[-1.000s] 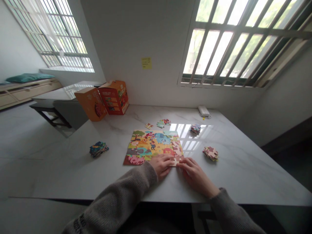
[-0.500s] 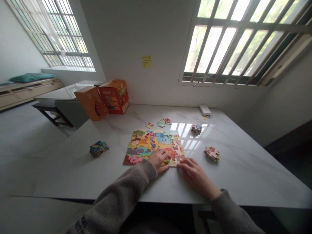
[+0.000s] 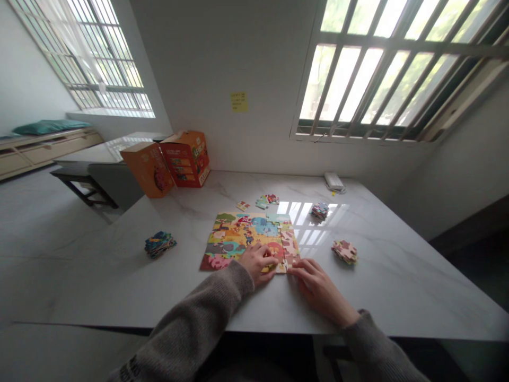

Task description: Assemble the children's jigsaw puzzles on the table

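A colourful jigsaw puzzle [image 3: 246, 233] with farm animals, a tree and a red barn lies flat on the table, mostly joined. My left hand [image 3: 257, 264] rests on its lower part, fingers curled and thumb by the bottom edge, gripping the joined pieces and hiding some of the picture. At the bottom right corner, my right hand [image 3: 318, 289] has its fingertips closed on a corner puzzle piece [image 3: 293, 262], which they partly cover. The piece lies against its neighbours, with a thin pale seam showing. Beyond the top edge are a few loose puzzle pieces [image 3: 262, 201].
Stacks of puzzle pieces stand at left [image 3: 159, 244], right [image 3: 345, 252] and back right [image 3: 319, 211]. Two orange boxes [image 3: 186, 159] stand at the back left of the white marbled table [image 3: 99, 286]. A white device [image 3: 334, 182] lies near the wall, which bears a yellow note [image 3: 239, 102].
My right fingertips have pushed the corner puzzle piece slightly left, and the pale gap beside it has narrowed. My left hand has stayed on the jigsaw puzzle.
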Action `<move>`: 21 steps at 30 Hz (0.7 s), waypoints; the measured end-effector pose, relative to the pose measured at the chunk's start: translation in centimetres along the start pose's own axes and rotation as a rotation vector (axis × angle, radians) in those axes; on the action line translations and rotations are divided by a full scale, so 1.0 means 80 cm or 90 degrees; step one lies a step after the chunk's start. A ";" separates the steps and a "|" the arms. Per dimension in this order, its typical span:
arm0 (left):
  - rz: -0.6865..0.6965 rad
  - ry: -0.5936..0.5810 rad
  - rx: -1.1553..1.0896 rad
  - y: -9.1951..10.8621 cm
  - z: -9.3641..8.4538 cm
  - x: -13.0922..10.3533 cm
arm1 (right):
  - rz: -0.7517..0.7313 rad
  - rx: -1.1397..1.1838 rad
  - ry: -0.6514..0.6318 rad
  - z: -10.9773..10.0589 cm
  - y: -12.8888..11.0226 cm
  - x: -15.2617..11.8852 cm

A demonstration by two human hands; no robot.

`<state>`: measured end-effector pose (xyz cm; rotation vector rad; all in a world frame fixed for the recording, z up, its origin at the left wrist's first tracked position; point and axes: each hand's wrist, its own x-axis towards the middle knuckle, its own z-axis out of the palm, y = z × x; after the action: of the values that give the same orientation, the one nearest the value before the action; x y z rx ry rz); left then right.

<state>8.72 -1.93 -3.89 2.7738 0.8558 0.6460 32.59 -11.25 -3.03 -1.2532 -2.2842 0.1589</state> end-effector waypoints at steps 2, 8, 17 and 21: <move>0.006 0.002 0.000 -0.003 0.003 0.000 | 0.006 0.004 -0.005 0.000 0.000 0.000; 0.012 0.001 0.004 -0.007 0.007 -0.002 | 0.008 0.012 -0.002 -0.001 0.000 0.000; -0.019 -0.016 0.010 -0.027 -0.002 -0.020 | 0.008 0.025 0.002 -0.004 -0.003 0.001; -0.019 -0.023 0.011 -0.031 -0.005 -0.027 | 0.014 0.031 -0.002 -0.003 -0.002 0.000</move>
<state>5.69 -1.10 -5.00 2.7733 0.8971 0.5855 32.57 -11.40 -2.76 -1.2545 -2.2569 0.2228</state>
